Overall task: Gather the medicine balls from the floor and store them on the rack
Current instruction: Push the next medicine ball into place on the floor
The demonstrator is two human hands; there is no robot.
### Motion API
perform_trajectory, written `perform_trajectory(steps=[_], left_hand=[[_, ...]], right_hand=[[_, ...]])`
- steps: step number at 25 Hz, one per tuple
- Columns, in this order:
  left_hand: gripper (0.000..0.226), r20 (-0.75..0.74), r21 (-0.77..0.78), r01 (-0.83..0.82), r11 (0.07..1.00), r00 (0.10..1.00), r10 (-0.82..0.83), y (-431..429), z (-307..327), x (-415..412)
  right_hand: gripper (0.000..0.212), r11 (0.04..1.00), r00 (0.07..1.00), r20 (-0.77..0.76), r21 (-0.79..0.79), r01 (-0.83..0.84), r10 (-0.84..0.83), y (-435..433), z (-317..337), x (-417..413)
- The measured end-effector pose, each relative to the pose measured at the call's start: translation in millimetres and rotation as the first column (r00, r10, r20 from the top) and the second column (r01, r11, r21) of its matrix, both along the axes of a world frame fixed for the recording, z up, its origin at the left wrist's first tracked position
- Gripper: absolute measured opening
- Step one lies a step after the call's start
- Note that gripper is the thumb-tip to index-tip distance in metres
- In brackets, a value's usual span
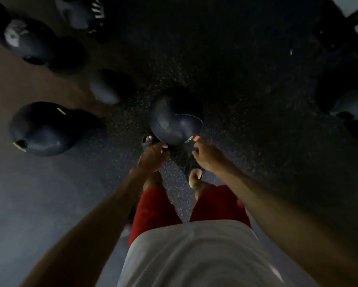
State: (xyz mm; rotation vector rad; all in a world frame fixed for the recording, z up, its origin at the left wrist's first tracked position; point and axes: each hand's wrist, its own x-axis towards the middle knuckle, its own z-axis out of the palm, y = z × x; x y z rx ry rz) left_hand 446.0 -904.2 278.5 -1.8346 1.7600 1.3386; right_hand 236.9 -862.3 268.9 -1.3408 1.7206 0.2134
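Dim floor (pixel 246 83): med ball (pixel 174 121), L hand (pixel 152 157), R hand (pixel 208 156) blurry.

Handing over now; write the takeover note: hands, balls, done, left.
Left hand and right hand: open, reaching at the near ball, no grip yet.
On the floor too: yellow-marked ball, plain ball, white-marked ball, striped ball at left; green-marked ball at right.
Done: nothing shown stored; rack not clearly seen.
Left: lift the near ball, then the rest.

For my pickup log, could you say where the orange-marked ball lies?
Head view, centre: the orange-marked ball sits on the dark floor just beyond the left hand and right hand.
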Motion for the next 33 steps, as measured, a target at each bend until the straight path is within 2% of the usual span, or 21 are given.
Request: perform_trajectory(steps=[3, 6, 9, 12, 16, 19, 22, 25, 27, 30, 33], left_hand=[[0.037, -0.061, 0.007, 0.166, 0.986, 0.984, -0.165, -42, -44, 8], [0.032, -0.036, 0.017, 0.258, 0.966, 0.966, -0.257, -83, -97, 19], [0.033, -0.005, 0.039, 0.380, 0.924, 0.925, -0.380, -117, -166, 31], [0.041, 0.023, 0.071, 0.415, 0.907, 0.908, -0.418, -149, -229, 38], [0.076, 0.048, 0.069, 0.446, 0.893, 0.892, -0.449, -174, -289, 40], [0.095, -0.004, 0.050, 0.431, 0.901, 0.902, -0.431, -184, -312, 36], [0.110, -0.051, 0.060, 0.448, 0.892, 0.894, -0.445, -190, -321, 23], [0.122, -0.065, 0.059, 0.482, 0.874, 0.876, -0.478, -197, -328, 3], [0.119, -0.036, 0.056, 0.488, 0.871, 0.873, -0.487, -203, -336, -17], [0.123, 0.056, 0.007, 0.488, 0.873, 0.871, -0.487, -204, -338, -58], [0.125, 0.080, -0.068, 0.487, 0.871, 0.873, -0.481, -201, -334, -114]], right_hand=[[0.027, 0.989, 0.990, -0.020, 0.051, 0.142, -0.141, -13, -33, 12], [0.032, 0.954, 0.955, -0.052, 0.055, 0.296, -0.293, -35, -81, 31], [0.038, 0.923, 0.923, -0.096, 0.069, 0.379, -0.372, -58, -147, 53], [0.064, 0.887, 0.896, -0.127, 0.141, 0.440, -0.424, -82, -215, 73], [0.107, 0.812, 0.850, -0.094, 0.255, 0.524, -0.519, -111, -277, 99], [0.122, 0.771, 0.796, -0.157, 0.198, 0.605, -0.584, -120, -293, 109], [0.125, 0.697, 0.700, -0.208, 0.102, 0.710, -0.683, -114, -310, 95], [0.121, 0.618, 0.608, -0.189, 0.007, 0.786, -0.771, -100, -329, 54], [0.119, 0.576, 0.572, -0.146, 0.022, 0.817, -0.807, -89, -336, 15], [0.121, 0.518, 0.534, -0.106, 0.143, 0.843, -0.839, -80, -349, -44], [0.114, 0.412, 0.419, -0.024, 0.139, 0.901, -0.908, -70, -355, -94]])
